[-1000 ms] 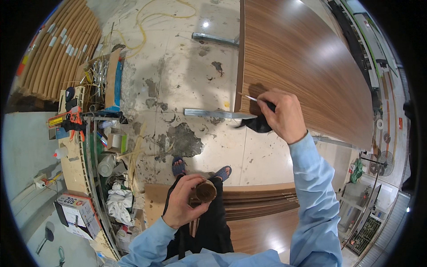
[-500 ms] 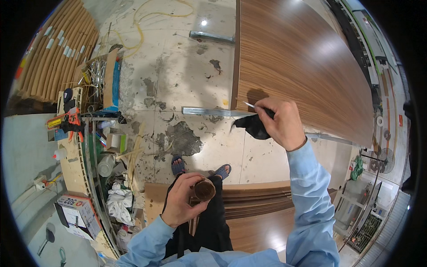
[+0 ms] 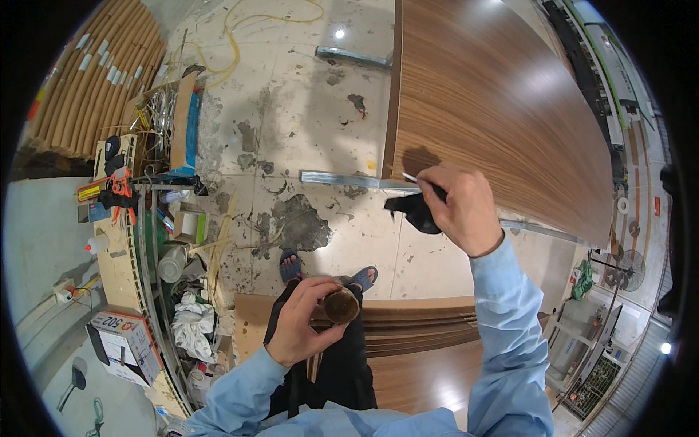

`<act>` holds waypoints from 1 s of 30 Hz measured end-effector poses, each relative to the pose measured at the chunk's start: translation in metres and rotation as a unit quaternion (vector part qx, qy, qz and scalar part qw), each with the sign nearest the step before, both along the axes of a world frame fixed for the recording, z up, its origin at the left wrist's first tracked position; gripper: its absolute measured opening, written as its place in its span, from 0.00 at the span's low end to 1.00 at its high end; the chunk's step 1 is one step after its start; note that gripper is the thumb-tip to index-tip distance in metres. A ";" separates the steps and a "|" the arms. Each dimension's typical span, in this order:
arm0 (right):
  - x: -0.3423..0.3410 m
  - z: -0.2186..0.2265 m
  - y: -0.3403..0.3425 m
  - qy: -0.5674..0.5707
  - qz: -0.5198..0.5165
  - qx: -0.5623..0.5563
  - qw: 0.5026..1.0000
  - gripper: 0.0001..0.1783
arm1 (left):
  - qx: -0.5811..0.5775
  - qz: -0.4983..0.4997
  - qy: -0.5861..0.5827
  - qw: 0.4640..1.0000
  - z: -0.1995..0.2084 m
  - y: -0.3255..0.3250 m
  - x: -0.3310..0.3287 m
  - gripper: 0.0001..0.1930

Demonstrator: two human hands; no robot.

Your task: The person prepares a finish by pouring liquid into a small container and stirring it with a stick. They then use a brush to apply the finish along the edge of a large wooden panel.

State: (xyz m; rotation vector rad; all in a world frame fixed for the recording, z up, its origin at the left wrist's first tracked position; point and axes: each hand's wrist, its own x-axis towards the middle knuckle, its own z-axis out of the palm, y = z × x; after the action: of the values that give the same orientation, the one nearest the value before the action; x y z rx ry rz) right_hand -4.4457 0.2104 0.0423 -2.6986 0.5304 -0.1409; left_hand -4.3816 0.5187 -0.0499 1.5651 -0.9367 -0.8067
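In front of my body, my left hand [image 3: 297, 324] is wrapped round a small round pot [image 3: 341, 306] with a brown inside. My right hand [image 3: 470, 211] is closed in a pinch on a thin stick with a pale tip [image 3: 409, 176]; whether it is a brush or a pen I cannot make out. From the same hand hangs a black cloth [image 3: 417, 213]. The stick's tip is over the near left corner of a large wood-grain panel [image 3: 495, 109], and the hand casts a shadow there. Whether the tip touches the panel is unclear.
Metal bars [image 3: 338, 178] lie at the panel's near edge. Brown boards [image 3: 415, 320] are stacked by my legs. On the left stand a cluttered shelf [image 3: 120, 251], a box of wire-like pieces [image 3: 191, 131] and long cardboard-coloured strips [image 3: 102, 65]. A yellow hose [image 3: 231, 44] crosses the floor.
The pot in my left hand has shifted slightly right and up. My right hand keeps its pinch near the panel corner, and the black cloth hangs a little differently.
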 end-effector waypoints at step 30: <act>-0.001 -0.079 0.103 -0.217 -0.385 0.384 0.810 0.08 | 0.013 0.020 -0.011 1.000 -0.001 0.008 0.014 0.32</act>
State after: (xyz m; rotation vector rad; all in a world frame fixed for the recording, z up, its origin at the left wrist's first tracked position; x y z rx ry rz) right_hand -4.4468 0.3131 -0.0368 -1.4725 1.1867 -0.5953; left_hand -4.3678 0.5267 -0.0514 1.6139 -0.9114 -0.7786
